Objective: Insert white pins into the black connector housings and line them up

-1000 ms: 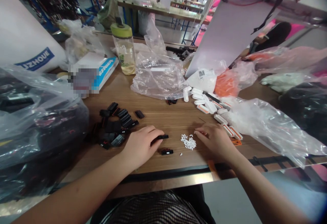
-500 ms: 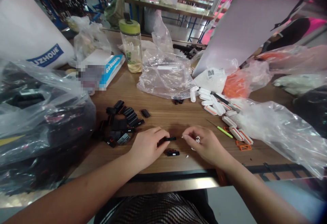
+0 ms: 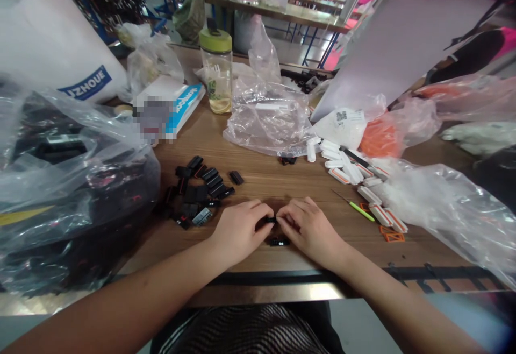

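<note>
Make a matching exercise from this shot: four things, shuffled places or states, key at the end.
Things
1. left hand
2. bottle
3. thin tool
4. notebook

Places or states
a. lies to the right of the right hand
b. partly blue, left of the bottle
c. holds a small black part
d. topped by a yellow-green lid

Pairs: 1-c, 2-d, 3-a, 4-b

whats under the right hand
Under the right hand is the wooden table; a small black part shows by the hand's left. Anything directly beneath the hand is covered.
</note>
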Action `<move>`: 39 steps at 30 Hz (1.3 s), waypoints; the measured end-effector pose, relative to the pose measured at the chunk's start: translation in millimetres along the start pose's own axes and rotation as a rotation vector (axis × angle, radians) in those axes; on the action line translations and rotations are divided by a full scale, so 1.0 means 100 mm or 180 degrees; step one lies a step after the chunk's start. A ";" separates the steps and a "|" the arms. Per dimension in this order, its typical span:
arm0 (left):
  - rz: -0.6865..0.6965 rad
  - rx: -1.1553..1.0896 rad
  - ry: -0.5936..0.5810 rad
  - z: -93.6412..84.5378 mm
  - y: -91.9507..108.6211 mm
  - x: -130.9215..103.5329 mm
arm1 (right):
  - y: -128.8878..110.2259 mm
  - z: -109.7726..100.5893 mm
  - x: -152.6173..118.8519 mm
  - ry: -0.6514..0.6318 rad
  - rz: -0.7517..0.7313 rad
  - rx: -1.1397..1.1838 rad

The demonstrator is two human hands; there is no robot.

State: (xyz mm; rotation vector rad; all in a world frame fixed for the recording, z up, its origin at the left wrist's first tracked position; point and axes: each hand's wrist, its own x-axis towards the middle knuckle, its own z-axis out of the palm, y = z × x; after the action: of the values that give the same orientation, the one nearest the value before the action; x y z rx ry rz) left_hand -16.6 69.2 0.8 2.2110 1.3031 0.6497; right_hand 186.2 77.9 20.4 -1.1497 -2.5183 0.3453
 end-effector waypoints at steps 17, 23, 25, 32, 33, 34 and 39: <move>-0.0070 -0.0139 -0.0042 0.01 -0.01 0.00 | -0.02 -0.07 0.03 -0.0223 0.0014 0.0244; -0.0199 -0.0211 -0.0091 -0.02 0.01 0.00 | 0.04 -0.02 -0.04 0.0144 -0.0503 -0.0272; -0.0233 -0.0219 -0.0100 -0.03 0.02 0.01 | 0.07 -0.03 -0.06 0.0225 -0.0511 -0.0267; -0.0213 -0.0260 -0.0034 0.00 -0.01 0.00 | 0.01 -0.09 -0.04 -0.0108 -0.0494 -0.0412; -0.0198 -0.0265 -0.0020 0.00 -0.01 0.00 | 0.02 -0.11 -0.04 -0.0151 -0.0413 -0.0259; -0.0184 -0.0260 -0.0009 0.00 -0.01 0.00 | 0.04 -0.14 -0.05 -0.0147 -0.0294 -0.0044; -0.0115 -0.0231 -0.0032 -0.01 -0.02 -0.01 | 0.38 -0.33 -0.16 0.0296 0.0771 0.0439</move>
State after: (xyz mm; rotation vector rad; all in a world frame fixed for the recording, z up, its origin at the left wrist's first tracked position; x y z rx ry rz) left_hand -18.7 69.0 -0.1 2.1252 1.2910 0.6612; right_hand 235.4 92.3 33.6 -1.3835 -2.2418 0.5065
